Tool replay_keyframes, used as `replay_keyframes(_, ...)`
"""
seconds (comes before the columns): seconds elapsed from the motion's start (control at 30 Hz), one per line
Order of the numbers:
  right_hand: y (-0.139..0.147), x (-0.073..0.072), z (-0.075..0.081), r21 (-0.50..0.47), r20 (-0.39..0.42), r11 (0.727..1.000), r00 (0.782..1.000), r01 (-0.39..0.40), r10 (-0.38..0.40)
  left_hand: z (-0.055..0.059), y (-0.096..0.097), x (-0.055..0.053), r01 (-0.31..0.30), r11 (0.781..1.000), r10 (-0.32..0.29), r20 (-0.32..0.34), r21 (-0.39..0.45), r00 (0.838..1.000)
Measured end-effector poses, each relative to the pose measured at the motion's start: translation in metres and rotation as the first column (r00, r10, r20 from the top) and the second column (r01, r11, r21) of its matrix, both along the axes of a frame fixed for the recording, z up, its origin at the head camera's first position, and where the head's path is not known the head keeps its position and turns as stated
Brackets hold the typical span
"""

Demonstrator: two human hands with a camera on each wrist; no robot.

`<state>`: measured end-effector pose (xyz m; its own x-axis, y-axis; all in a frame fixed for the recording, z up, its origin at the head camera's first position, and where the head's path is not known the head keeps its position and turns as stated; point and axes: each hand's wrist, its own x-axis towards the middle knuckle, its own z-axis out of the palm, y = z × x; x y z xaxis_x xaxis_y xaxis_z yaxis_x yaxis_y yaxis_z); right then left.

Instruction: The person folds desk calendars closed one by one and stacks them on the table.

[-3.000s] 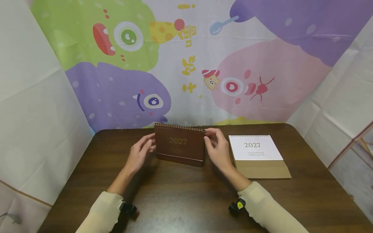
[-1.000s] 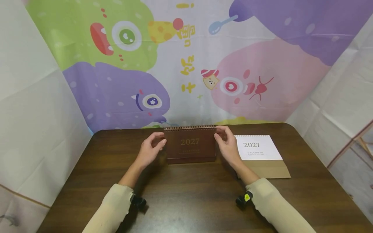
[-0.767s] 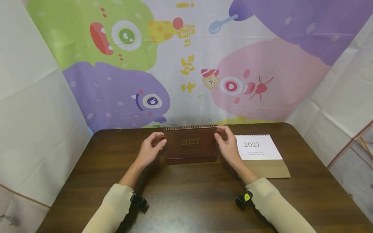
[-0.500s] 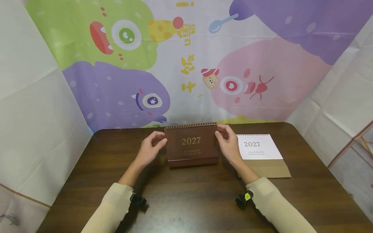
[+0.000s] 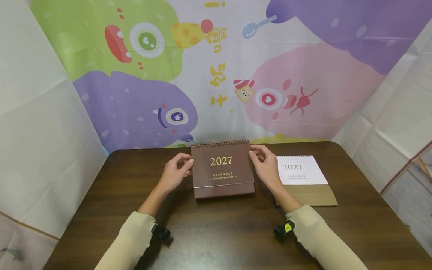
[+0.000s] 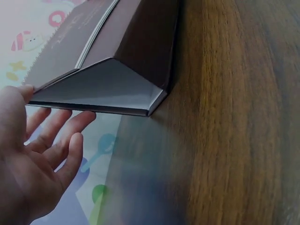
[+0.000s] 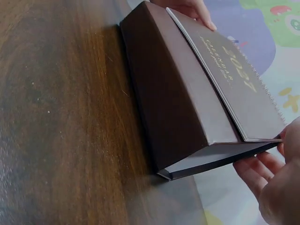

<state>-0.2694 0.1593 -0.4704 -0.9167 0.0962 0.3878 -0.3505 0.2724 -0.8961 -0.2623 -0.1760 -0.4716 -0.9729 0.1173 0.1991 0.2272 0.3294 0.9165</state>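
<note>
A brown spiral-bound desk calendar (image 5: 222,171) with gold "2027" lettering stands in the middle of the table's far part, its front leaning back. My left hand (image 5: 173,173) pinches its upper left edge, thumb at the front and fingers behind. On the opposite side, my right hand (image 5: 266,168) pinches the upper right edge in the same way. The left wrist view shows the hollow triangular end of the calendar's stand (image 6: 108,91), whose base is close to the wood. From the right wrist view, the calendar's deep front fold (image 7: 187,79) faces the camera.
A white-paged 2027 calendar (image 5: 302,170) with a tan base stands to the right, partly behind my right hand and forearm. The dark wooden table (image 5: 216,232) ends at a cartoon-printed cloth (image 5: 216,123). Pale sheets hang on both sides.
The brown calendar went right and turned to face forward. Over the last second its lower edge came nearer and its front tilted back, showing the lettering more clearly. Both hands kept their hold.
</note>
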Motion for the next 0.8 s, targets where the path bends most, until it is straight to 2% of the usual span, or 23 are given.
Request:
replay_keyframes(0.23,0.002,0.001,0.003,0.113,0.071,0.993,0.997,0.031,-0.039,0.0,0.006,0.0,-0.032,0.998,0.032,-0.004,-0.059,0.999)
replay_keyframes(0.37,0.002,0.001,0.005,0.171,0.121,0.985,0.991,0.032,-0.053,0.0,0.008,0.0,-0.047,0.993,0.049,0.017,-0.107,0.999)
replay_keyframes(0.47,0.003,0.001,0.005,0.232,0.168,0.973,0.985,0.009,-0.049,-0.001,0.009,0.0,-0.036,0.986,0.044,0.044,-0.164,0.998)
replay_keyframes(0.6,0.005,0.001,0.002,0.288,0.225,0.957,0.974,-0.042,-0.025,-0.004,0.009,0.001,0.009,0.969,0.01,0.075,-0.247,0.997)
replay_keyframes(0.73,0.013,-0.011,-0.014,0.308,0.257,0.948,0.966,-0.082,0.0,-0.006,0.011,0.001,0.043,0.961,-0.012,0.115,-0.274,0.993)
replay_keyframes(0.8,0.018,-0.023,-0.031,0.335,0.267,0.939,0.964,-0.083,-0.01,-0.008,0.012,0.002,0.06,0.962,-0.023,0.14,-0.265,0.99)
